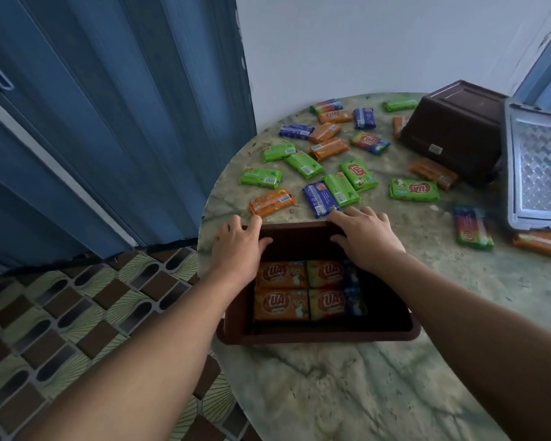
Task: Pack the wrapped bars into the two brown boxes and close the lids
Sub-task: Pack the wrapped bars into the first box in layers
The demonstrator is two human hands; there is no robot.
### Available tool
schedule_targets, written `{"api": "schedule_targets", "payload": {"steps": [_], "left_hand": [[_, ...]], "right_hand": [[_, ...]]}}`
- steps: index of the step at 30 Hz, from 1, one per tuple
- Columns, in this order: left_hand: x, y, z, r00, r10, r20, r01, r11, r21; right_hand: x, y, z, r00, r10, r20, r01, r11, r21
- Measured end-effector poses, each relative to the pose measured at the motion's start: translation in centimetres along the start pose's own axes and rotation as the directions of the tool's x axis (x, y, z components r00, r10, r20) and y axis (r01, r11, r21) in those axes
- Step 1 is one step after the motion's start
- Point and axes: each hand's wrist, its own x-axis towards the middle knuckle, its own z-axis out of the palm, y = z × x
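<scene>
An open brown box (318,337) stands on the round marble table (395,377) near its left edge. Several wrapped bars (282,289), orange and yellow-blue, lie flat in its bottom. My left hand (239,246) grips the box's far left corner, thumb inside the rim. The far right part of that rim is held by my right hand (365,237), fingers over the edge. Several loose bars in green, orange and blue wrappers (303,165) lie scattered beyond the box. A second brown box (452,128) lies tipped over at the back right.
A grey patterned lid (538,167) lies at the right edge of the table. A rainbow-wrapped bar (471,227) and an orange bar (541,245) lie near it. Blue folding door (109,122) stands at left; tiled floor (61,313) is below.
</scene>
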Motion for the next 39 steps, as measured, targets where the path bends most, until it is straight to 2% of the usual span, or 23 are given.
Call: {"api": "schedule_targets", "payload": {"steps": [9, 11, 13, 16, 18, 20, 23, 25, 26, 27, 29, 31, 32, 35, 36, 39], "left_hand": [[1.0, -0.6, -0.2, 0.999, -0.022, 0.028, 0.020, 0.998, 0.065], [1.3, -0.7, -0.9, 0.995, -0.039, 0.092, 0.041, 0.999, -0.011], [2.1, -0.6, -2.3, 0.982, -0.086, 0.168, 0.114, 0.979, -0.168], [4.9, -0.6, -3.8, 0.964, -0.190, 0.184, 0.242, 0.912, -0.330], [7.6, -1.8, -3.5, 0.930, -0.278, 0.239, 0.334, 0.911, -0.240], [10.2, -3.7, -2.1, 0.894, -0.311, 0.322, 0.360, 0.927, -0.104], [12.6, -5.5, 0.0, 0.776, -0.271, 0.569, 0.310, 0.950, 0.030], [12.9, -5.8, 0.0, 0.614, -0.191, 0.766, 0.266, 0.964, 0.027], [13.1, -6.2, 0.4, 0.534, -0.174, 0.827, 0.307, 0.952, 0.002], [12.9, -6.0, 0.5, 0.486, -0.170, 0.857, 0.387, 0.921, -0.037], [12.9, -6.0, 1.7, 0.432, -0.178, 0.884, 0.533, 0.841, -0.091], [13.2, -5.7, 3.0, 0.381, -0.185, 0.906, 0.593, 0.801, -0.086], [13.5, -5.6, 3.4, 0.411, -0.184, 0.893, 0.577, 0.811, -0.099], [14.5, -5.3, 3.5, 0.620, -0.198, 0.759, 0.446, 0.885, -0.134], [14.8, -5.2, 3.6, 0.668, -0.216, 0.712, 0.421, 0.899, -0.123], [15.4, -5.5, 3.4, 0.744, -0.261, 0.615, 0.413, 0.903, -0.118]], "right_hand": [[1.8, 0.1, 0.3, 1.000, -0.021, 0.006, 0.021, 1.000, 0.012], [1.8, 0.0, 0.1, 0.999, -0.018, 0.027, 0.018, 1.000, 0.006], [2.1, -0.3, -0.2, 0.999, 0.017, 0.033, -0.019, 0.998, 0.053], [3.4, -1.3, -0.8, 0.998, 0.037, 0.046, -0.044, 0.988, 0.146], [5.1, -2.3, -1.3, 0.998, 0.010, 0.067, -0.025, 0.975, 0.221], [7.5, -3.1, -1.4, 0.995, -0.013, 0.104, -0.019, 0.954, 0.301], [11.2, -3.9, -1.0, 0.984, -0.002, 0.178, -0.060, 0.937, 0.345], [13.7, -4.3, -0.3, 0.977, 0.017, 0.215, -0.089, 0.940, 0.330], [15.2, -4.6, 0.3, 0.971, 0.015, 0.239, -0.094, 0.942, 0.322], [16.0, -4.7, 0.5, 0.963, 0.007, 0.271, -0.091, 0.950, 0.299], [17.6, -5.3, 1.2, 0.933, -0.039, 0.358, -0.047, 0.972, 0.229], [18.7, -5.8, 2.3, 0.896, -0.095, 0.434, 0.037, 0.989, 0.142], [19.1, -6.1, 2.9, 0.878, -0.117, 0.464, 0.082, 0.992, 0.094], [19.8, -6.5, 5.0, 0.854, -0.139, 0.501, 0.159, 0.987, 0.004], [20.0, -6.5, 5.6, 0.851, -0.130, 0.509, 0.157, 0.988, -0.010], [20.7, -6.9, 5.9, 0.876, -0.071, 0.478, 0.147, 0.981, -0.123]]}}
